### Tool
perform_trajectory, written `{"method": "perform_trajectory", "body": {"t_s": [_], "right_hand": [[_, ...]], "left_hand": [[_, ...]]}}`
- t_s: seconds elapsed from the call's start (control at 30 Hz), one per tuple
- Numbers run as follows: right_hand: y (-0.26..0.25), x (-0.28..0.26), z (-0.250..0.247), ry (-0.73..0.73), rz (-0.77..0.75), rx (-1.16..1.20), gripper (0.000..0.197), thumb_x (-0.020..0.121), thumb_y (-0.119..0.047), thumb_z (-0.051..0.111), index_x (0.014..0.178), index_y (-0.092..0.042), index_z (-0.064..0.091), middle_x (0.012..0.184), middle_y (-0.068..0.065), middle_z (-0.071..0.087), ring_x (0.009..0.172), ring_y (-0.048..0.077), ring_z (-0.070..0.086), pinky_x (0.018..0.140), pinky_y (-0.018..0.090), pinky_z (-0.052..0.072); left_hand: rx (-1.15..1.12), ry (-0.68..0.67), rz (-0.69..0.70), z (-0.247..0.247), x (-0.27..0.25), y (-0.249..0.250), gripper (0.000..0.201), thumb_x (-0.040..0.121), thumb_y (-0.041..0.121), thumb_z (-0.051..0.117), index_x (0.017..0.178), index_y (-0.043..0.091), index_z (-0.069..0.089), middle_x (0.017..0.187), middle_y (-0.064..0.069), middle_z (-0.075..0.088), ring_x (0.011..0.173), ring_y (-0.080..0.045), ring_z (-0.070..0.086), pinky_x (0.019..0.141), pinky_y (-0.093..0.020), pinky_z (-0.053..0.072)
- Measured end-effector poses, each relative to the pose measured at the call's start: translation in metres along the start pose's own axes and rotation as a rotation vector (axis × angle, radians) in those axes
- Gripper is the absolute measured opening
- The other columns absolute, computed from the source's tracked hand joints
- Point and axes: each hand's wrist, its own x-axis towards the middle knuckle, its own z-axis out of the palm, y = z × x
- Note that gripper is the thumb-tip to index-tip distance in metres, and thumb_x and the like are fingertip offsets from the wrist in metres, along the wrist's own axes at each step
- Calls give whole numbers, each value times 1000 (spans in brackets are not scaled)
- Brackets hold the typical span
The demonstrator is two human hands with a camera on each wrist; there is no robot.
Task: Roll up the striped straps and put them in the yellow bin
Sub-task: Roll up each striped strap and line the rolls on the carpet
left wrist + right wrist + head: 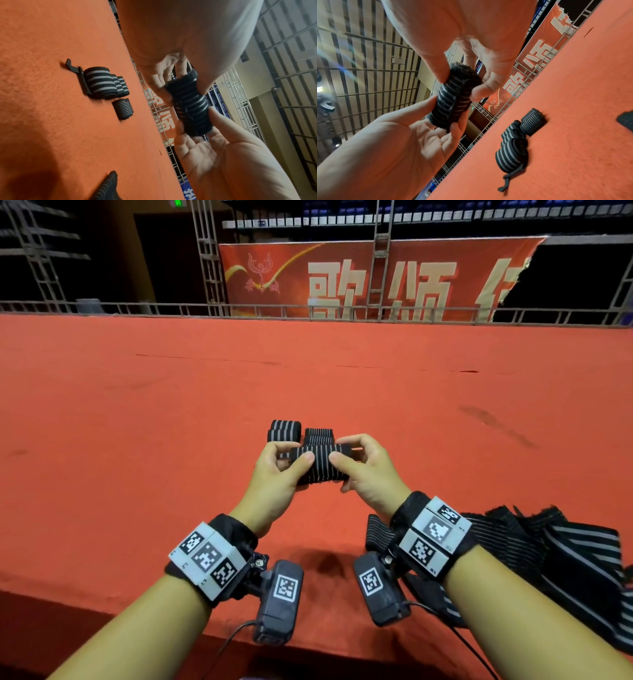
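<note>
A rolled black strap with thin grey stripes is held above the red table between both hands. My left hand pinches its left end with thumb and fingers. My right hand pinches its right end the same way. In the left wrist view the roll shows a seam along its side. Behind it on the table lie finished rolls: wide-striped ones with a loose tab and a thin-striped one. No yellow bin is in view.
A heap of unrolled striped straps lies on the red table by my right forearm. The table's near edge runs just under my wrists. A metal railing and a red banner stand beyond the far edge.
</note>
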Motion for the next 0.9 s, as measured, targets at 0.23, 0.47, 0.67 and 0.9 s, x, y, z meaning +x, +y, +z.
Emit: {"method": "perform_trajectory", "body": {"t_s": [0.23,0.47,0.67,0.9], "right_hand": [[33,21,6,104,142,44,28,89,-19,67,104,-10,45,101,15,60,65,20,65,47,25,50],[82,80,26,252,400,39,27,86,-16,69,75,-13,44,82,9,57,69,23,61,69,47,59],[128,136,30,218,472,-233,20,75,-8,68,65,-16,52,74,6,58,79,26,59,82,51,56],[165,185,29,204,408,-517,24,80,-7,61,103,-11,54,96,6,55,82,26,52,67,28,39]], "left_hand": [[98,74,-30,3,24,-33,37,88,20,72,109,12,41,101,-13,62,71,-17,59,55,-19,46],[369,135,-176,20,90,-96,53,73,49,63,93,0,64,81,-8,67,70,-22,62,58,-29,44],[435,72,-340,31,146,-134,32,84,28,56,99,1,65,95,-17,70,91,-32,67,81,-38,53],[338,-36,-429,41,199,-164,50,75,34,48,108,-4,54,102,-16,65,96,-34,62,91,-41,51]]}}
